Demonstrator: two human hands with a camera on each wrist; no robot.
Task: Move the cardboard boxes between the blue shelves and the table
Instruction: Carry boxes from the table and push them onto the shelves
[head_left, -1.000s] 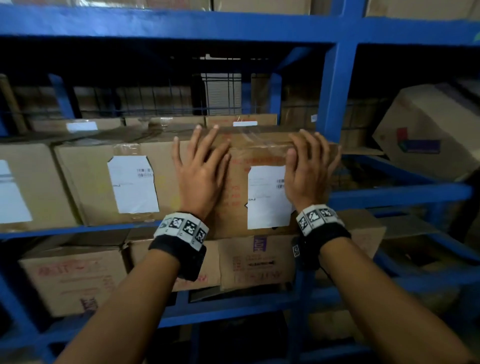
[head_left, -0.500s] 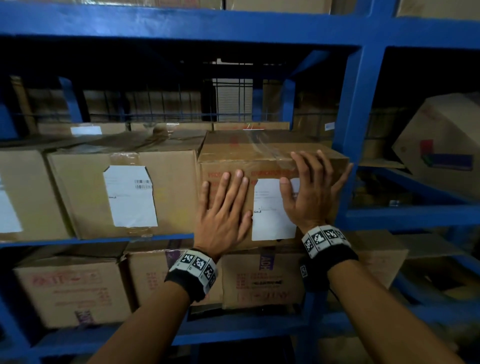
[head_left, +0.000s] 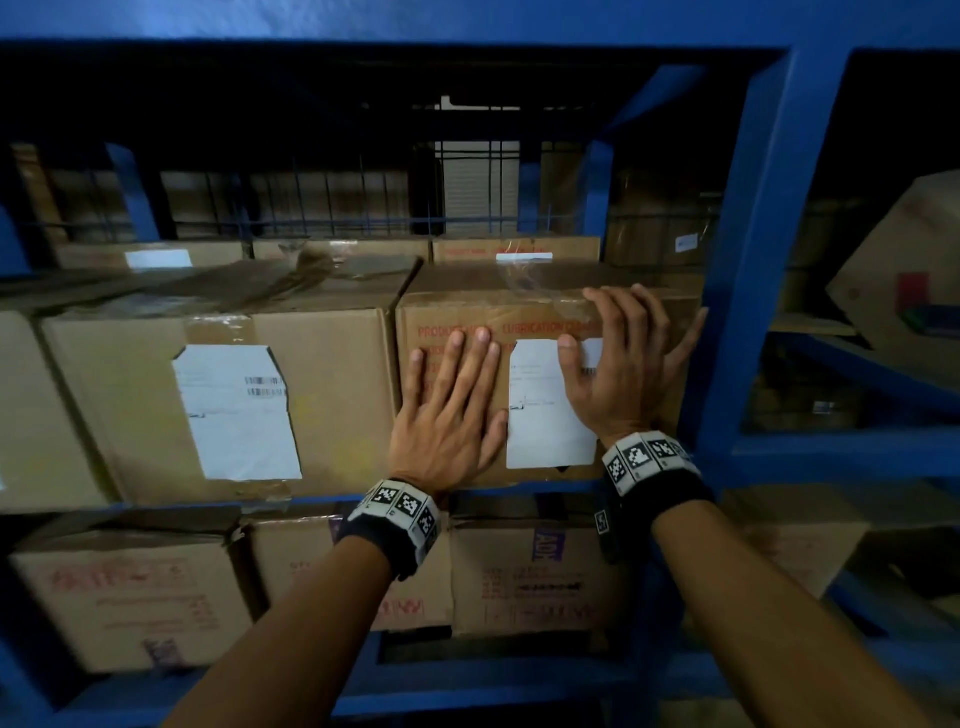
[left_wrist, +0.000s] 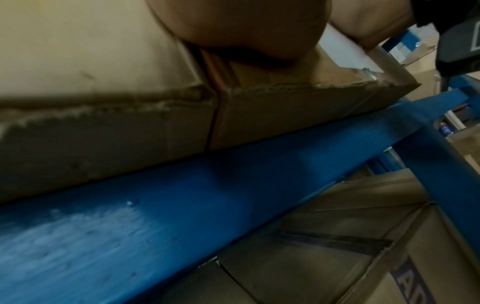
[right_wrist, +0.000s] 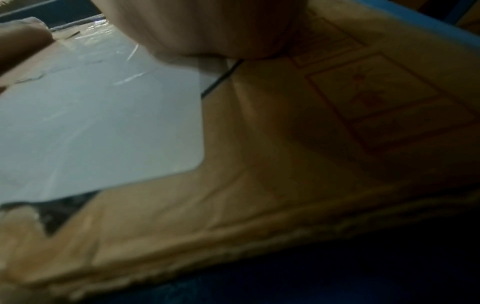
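Both hands, the left hand (head_left: 447, 415) and right hand (head_left: 618, 374), lay flat, gripping nothing, against the cardboard box (head_left: 540, 312) front face directly ahead.

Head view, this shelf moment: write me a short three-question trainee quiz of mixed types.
1. True or false: both hands lie flat, fingers straight, on the front of the cardboard box.
2. What stands directly to the right of that box? A) a blue upright post B) a second labelled box C) a wall
3. Fill in: the right hand's thumb lies over the top of the white ____ on the box front.

Key
1. True: left hand and right hand press the front face.
2. A, the blue upright post.
3. label.
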